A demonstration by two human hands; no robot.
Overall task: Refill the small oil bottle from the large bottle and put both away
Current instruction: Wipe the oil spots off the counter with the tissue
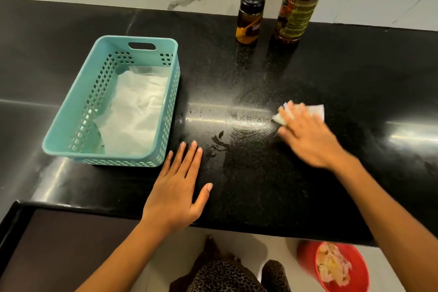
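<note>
I see the right hand [308,135] pressed flat on a folded white tissue [315,111], fingers spread over it on the oily black countertop [355,73], while the left hand [176,191] rests open and empty, palm down. The small oil bottle [249,19] and the large bottle [299,7] stand upright, side by side, capped, at the back. Both lie straight beyond the right hand, the nearer one I judge, and the teal basket [75,135] sits left.
</note>
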